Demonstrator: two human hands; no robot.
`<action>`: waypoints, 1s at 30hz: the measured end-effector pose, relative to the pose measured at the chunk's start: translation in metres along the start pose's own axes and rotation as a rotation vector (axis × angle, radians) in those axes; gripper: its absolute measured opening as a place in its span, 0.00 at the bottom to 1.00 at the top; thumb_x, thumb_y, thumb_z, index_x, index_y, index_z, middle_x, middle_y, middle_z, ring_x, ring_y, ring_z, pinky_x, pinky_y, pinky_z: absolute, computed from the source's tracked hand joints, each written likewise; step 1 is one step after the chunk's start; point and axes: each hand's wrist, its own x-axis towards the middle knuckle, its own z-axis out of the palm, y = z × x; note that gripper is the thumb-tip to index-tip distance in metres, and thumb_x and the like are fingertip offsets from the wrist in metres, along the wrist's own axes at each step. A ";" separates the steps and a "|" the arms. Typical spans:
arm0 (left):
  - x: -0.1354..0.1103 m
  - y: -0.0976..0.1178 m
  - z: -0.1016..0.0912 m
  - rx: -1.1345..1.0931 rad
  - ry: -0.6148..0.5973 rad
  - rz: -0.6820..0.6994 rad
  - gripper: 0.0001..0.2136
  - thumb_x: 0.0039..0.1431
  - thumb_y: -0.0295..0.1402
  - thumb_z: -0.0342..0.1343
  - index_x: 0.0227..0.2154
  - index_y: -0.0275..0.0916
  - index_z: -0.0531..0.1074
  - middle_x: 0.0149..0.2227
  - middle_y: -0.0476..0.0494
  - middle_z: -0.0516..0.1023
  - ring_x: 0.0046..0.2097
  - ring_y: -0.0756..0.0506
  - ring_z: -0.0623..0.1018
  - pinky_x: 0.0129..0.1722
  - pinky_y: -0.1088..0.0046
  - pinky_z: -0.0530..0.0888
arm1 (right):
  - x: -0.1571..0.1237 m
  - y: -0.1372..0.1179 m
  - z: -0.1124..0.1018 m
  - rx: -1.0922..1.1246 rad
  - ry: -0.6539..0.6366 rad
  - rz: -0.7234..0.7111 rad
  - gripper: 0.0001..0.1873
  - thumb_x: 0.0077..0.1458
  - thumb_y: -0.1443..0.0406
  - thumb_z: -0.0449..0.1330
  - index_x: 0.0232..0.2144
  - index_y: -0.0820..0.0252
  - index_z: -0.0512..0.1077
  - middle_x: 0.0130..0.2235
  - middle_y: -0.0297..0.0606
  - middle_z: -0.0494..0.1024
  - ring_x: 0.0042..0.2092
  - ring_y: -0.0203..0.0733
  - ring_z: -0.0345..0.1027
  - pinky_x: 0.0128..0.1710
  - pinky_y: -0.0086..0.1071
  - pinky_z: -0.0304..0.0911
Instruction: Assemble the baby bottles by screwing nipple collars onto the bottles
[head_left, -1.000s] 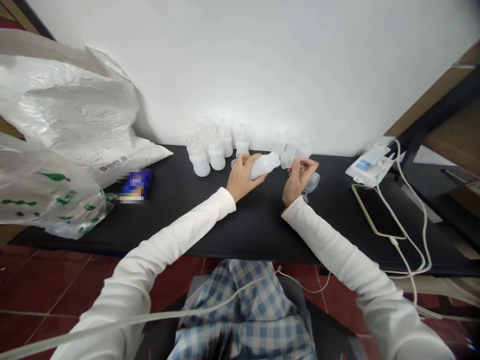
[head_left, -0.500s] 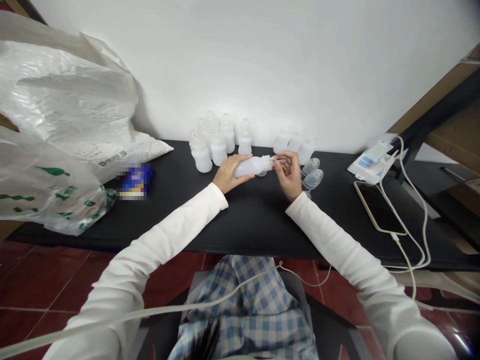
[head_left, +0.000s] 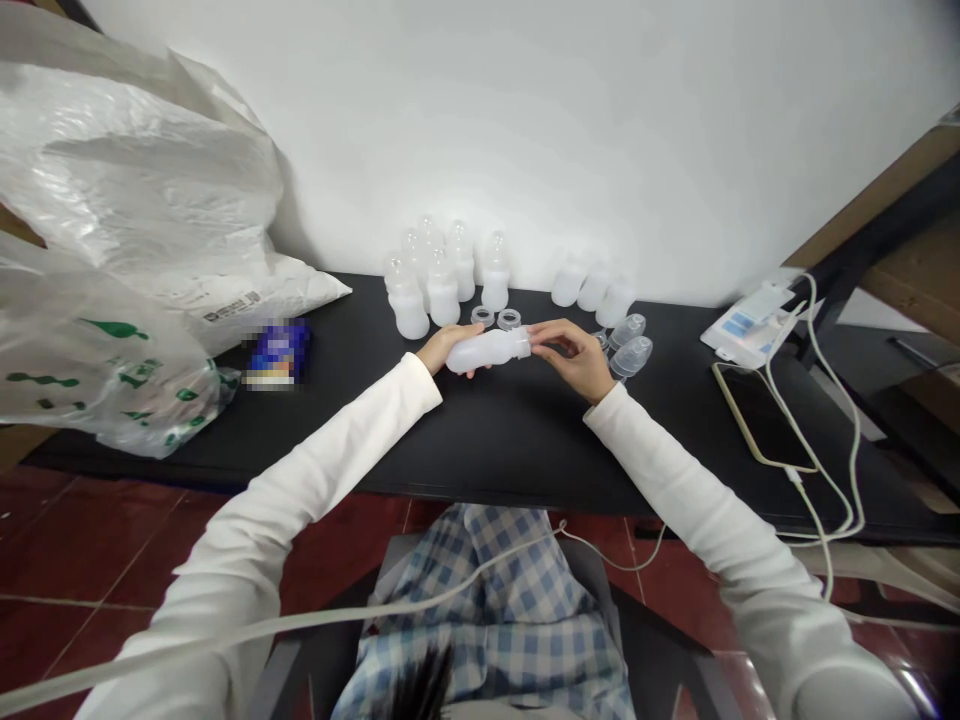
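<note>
My left hand (head_left: 440,348) grips a white plastic bottle (head_left: 486,349) that lies sideways just above the black table (head_left: 487,430). My right hand (head_left: 574,356) is closed at the bottle's neck, fingers curled around its mouth; whether a small part is in them I cannot make out. Two clear rings (head_left: 496,318) lie on the table just behind the bottle. Two clear caps (head_left: 630,344) rest to the right of my right hand.
Several capped white bottles (head_left: 439,280) stand by the wall, with three uncapped ones (head_left: 592,287) further right. Large plastic bags (head_left: 112,260) fill the left end, beside a blue packet (head_left: 277,352). A phone (head_left: 761,415) with white cables and a small box (head_left: 742,322) lie at right.
Both hands drew the bottle nearer and lower. My right hand moved from beside the caps onto the bottle's neck. The two rings behind the bottle are now uncovered.
</note>
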 end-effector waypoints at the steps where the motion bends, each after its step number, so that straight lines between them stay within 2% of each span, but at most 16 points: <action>1: -0.001 0.002 0.000 -0.008 -0.030 -0.036 0.30 0.54 0.58 0.57 0.34 0.29 0.79 0.23 0.37 0.80 0.17 0.48 0.73 0.12 0.75 0.62 | 0.000 -0.001 0.000 -0.047 -0.002 -0.021 0.12 0.57 0.52 0.66 0.35 0.53 0.78 0.43 0.41 0.81 0.49 0.45 0.77 0.51 0.45 0.74; 5: -0.004 0.006 -0.003 -0.071 -0.118 -0.224 0.27 0.60 0.53 0.54 0.41 0.29 0.78 0.24 0.35 0.80 0.17 0.47 0.73 0.11 0.75 0.61 | -0.003 -0.002 -0.002 -0.247 -0.042 -0.129 0.11 0.63 0.54 0.59 0.34 0.50 0.78 0.45 0.39 0.82 0.48 0.45 0.77 0.53 0.46 0.74; 10: -0.001 0.004 -0.010 -0.279 -0.167 -0.404 0.25 0.60 0.51 0.52 0.44 0.32 0.77 0.21 0.37 0.78 0.14 0.48 0.68 0.09 0.78 0.54 | -0.004 -0.006 -0.004 -0.362 -0.117 -0.241 0.16 0.68 0.57 0.52 0.35 0.47 0.79 0.51 0.37 0.81 0.54 0.43 0.75 0.56 0.45 0.74; 14: 0.001 0.007 -0.014 -0.326 -0.251 -0.567 0.26 0.60 0.51 0.50 0.43 0.30 0.78 0.18 0.37 0.75 0.12 0.50 0.61 0.06 0.78 0.51 | -0.004 -0.007 -0.009 -0.398 -0.187 -0.329 0.15 0.68 0.59 0.53 0.34 0.48 0.79 0.50 0.37 0.82 0.57 0.44 0.74 0.56 0.47 0.76; 17: -0.003 0.010 -0.014 -0.302 -0.228 -0.616 0.27 0.59 0.53 0.50 0.39 0.30 0.78 0.16 0.39 0.71 0.11 0.52 0.54 0.05 0.78 0.46 | -0.004 -0.009 -0.015 -0.425 -0.328 -0.354 0.12 0.67 0.60 0.55 0.36 0.48 0.78 0.51 0.35 0.82 0.59 0.44 0.73 0.56 0.48 0.75; 19: -0.007 0.012 -0.011 -0.296 -0.226 -0.586 0.28 0.60 0.54 0.49 0.39 0.30 0.78 0.15 0.41 0.69 0.10 0.54 0.51 0.06 0.79 0.43 | -0.005 -0.009 -0.016 -0.436 -0.386 -0.371 0.11 0.67 0.61 0.54 0.38 0.47 0.78 0.52 0.34 0.81 0.60 0.44 0.72 0.58 0.49 0.74; 20: -0.008 0.013 -0.010 -0.293 -0.232 -0.557 0.28 0.60 0.54 0.48 0.39 0.30 0.78 0.15 0.41 0.69 0.10 0.54 0.52 0.06 0.79 0.43 | -0.005 -0.009 -0.015 -0.438 -0.372 -0.380 0.11 0.68 0.61 0.54 0.39 0.47 0.78 0.52 0.34 0.81 0.59 0.43 0.72 0.58 0.49 0.74; 24: -0.008 0.012 -0.002 -0.211 -0.236 -0.368 0.28 0.62 0.55 0.48 0.44 0.33 0.76 0.19 0.39 0.75 0.13 0.50 0.65 0.08 0.78 0.50 | -0.003 -0.011 -0.006 -0.400 -0.163 -0.334 0.09 0.66 0.61 0.56 0.44 0.48 0.76 0.50 0.38 0.81 0.52 0.43 0.76 0.53 0.43 0.75; 26: -0.006 0.009 0.004 -0.125 -0.215 -0.238 0.30 0.61 0.57 0.50 0.48 0.33 0.75 0.24 0.39 0.78 0.17 0.48 0.70 0.10 0.76 0.57 | -0.002 -0.011 -0.001 -0.353 -0.068 -0.238 0.09 0.65 0.59 0.57 0.45 0.49 0.74 0.46 0.39 0.81 0.46 0.42 0.76 0.48 0.40 0.75; 28: -0.005 0.005 0.010 -0.001 -0.155 -0.061 0.31 0.58 0.59 0.54 0.49 0.33 0.74 0.30 0.38 0.80 0.22 0.47 0.75 0.16 0.74 0.66 | -0.002 -0.009 0.003 -0.287 0.019 -0.108 0.12 0.64 0.56 0.58 0.47 0.51 0.71 0.38 0.36 0.79 0.38 0.40 0.74 0.39 0.36 0.73; 30: -0.005 0.001 0.015 0.162 -0.051 0.182 0.31 0.54 0.59 0.59 0.47 0.34 0.75 0.38 0.37 0.81 0.33 0.45 0.80 0.31 0.70 0.76 | -0.003 -0.005 0.005 -0.203 0.074 0.030 0.16 0.63 0.51 0.57 0.49 0.51 0.66 0.28 0.29 0.71 0.27 0.36 0.67 0.29 0.32 0.65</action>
